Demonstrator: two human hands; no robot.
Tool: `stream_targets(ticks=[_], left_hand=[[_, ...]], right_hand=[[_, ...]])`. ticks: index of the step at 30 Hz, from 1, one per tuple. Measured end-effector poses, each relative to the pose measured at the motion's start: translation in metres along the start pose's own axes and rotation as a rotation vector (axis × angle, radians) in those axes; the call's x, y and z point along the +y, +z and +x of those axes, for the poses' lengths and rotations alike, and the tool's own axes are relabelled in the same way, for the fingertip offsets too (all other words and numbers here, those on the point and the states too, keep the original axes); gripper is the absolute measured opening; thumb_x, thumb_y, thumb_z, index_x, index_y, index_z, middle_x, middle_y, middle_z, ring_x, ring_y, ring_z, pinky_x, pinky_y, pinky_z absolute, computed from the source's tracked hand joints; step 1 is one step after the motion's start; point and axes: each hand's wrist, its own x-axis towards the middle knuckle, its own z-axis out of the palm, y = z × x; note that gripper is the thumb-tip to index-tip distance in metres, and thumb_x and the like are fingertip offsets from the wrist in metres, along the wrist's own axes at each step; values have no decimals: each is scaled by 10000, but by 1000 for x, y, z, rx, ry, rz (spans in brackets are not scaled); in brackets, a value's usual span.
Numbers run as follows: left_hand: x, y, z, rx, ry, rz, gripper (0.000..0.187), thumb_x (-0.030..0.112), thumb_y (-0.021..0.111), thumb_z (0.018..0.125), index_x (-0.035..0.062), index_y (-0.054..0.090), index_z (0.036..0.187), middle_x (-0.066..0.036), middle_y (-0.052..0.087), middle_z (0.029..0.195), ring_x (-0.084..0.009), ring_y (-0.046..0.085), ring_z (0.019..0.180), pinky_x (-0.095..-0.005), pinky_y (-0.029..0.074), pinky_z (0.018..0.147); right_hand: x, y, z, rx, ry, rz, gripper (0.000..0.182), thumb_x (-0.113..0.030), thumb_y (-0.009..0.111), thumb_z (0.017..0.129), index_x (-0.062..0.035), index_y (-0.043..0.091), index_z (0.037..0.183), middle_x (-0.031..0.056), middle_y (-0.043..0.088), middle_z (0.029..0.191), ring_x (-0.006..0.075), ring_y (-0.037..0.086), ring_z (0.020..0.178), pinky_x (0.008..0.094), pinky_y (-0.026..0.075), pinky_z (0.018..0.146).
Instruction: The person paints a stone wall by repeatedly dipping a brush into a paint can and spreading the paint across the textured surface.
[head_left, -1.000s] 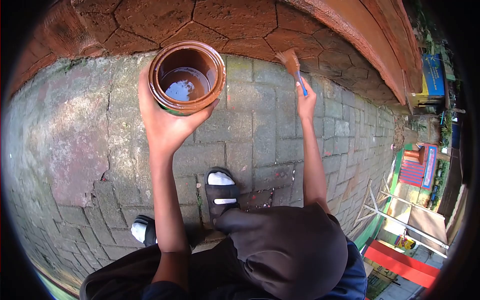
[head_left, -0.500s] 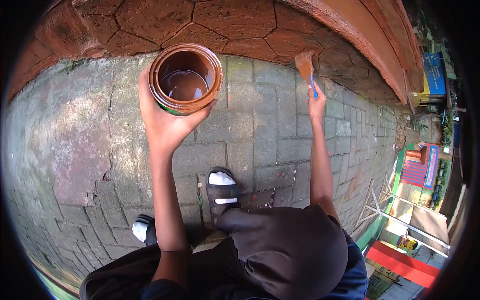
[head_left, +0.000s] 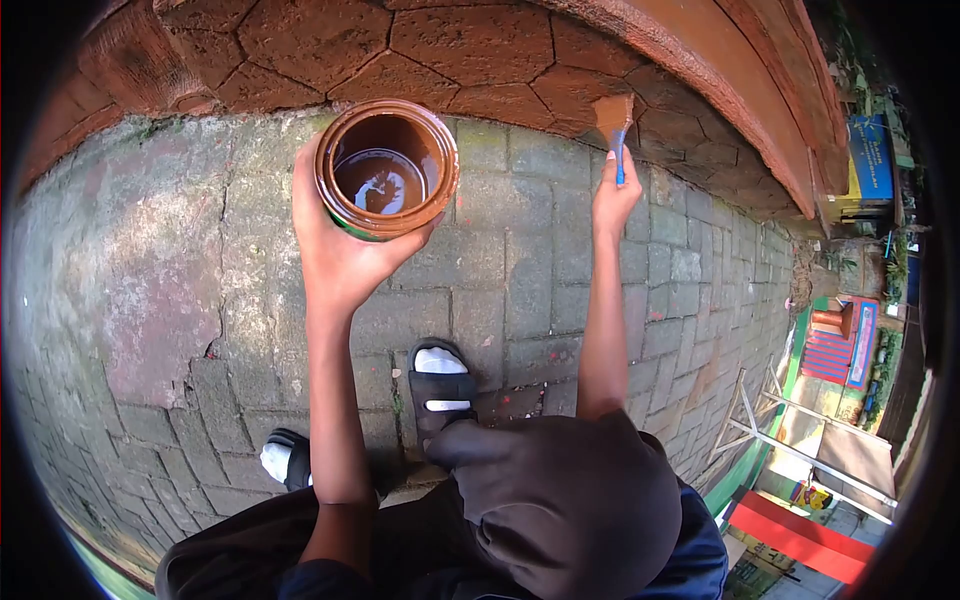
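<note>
My left hand (head_left: 345,250) is wrapped round an open paint can (head_left: 387,170) from below and its left side. Glossy brown paint lies inside, and brown smears coat the rim. To the right, my right hand (head_left: 614,200) grips the blue handle of a paintbrush (head_left: 613,118). Its brown-coated bristles point up against the lower part of the reddish-brown wall (head_left: 470,50), which has a pattern of stone-like shapes; whether they press on it is hard to tell.
Grey paving (head_left: 510,250) runs below the wall. My sandalled feet (head_left: 440,385) stand near the middle and left. At the right are a metal frame (head_left: 820,460), a red beam (head_left: 800,535) and a blue and yellow sign (head_left: 870,160).
The can in my left hand has moved slightly right and down. My right hand has shifted a little left, and the brush has turned more upright beside the wall.
</note>
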Motion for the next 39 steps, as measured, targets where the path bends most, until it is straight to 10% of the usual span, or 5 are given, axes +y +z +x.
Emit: stream_targets(ticks=[11, 17, 21, 28, 39], left_hand=[[12, -3, 15, 47, 43, -7, 904, 176, 922, 531, -19, 459, 1282, -154, 597, 1190, -259, 609, 1105, -386, 477, 982], [51, -19, 51, -137, 83, 26, 901, 209, 930, 538, -14, 468, 1279, -148, 598, 1211, -247, 595, 1143, -397, 468, 1005], [77, -48, 93, -305, 35, 88, 882, 219, 932, 539, -13, 491, 1267, -148, 607, 1215, -250, 596, 1151, -401, 460, 1024], [106, -135, 132, -514, 77, 308, 852, 220, 933, 574, -9, 487, 1263, -150, 622, 1202, -241, 603, 1153, -400, 466, 1022], [47, -203, 109, -177, 217, 300, 874, 184, 936, 589, -10, 427, 1272, -144, 603, 1192, -232, 600, 1125, -387, 480, 994]], right_hand=[[-28, -32, -20, -45, -56, 107, 332, -170, 596, 993, 48, 623, 1242, 8, 626, 889, 65, 519, 801, 243, 451, 723], [-71, -93, -106, 53, 280, 271, 484, -271, 698, 936, -1, 537, 1304, -68, 493, 690, 14, 349, 468, 200, 301, 460], [-107, -115, -113, 1, 424, 387, 560, -296, 720, 920, -3, 501, 1344, -58, 509, 700, 15, 392, 524, 198, 318, 493], [-207, -63, -102, -497, 143, 400, 302, -284, 659, 955, 10, 710, 1003, -36, 528, 672, 27, 457, 635, 224, 365, 552], [-432, -6, -62, -627, -791, -14, 352, -358, 688, 887, -14, 619, 914, 168, 658, 822, 348, 648, 802, 427, 491, 699]])
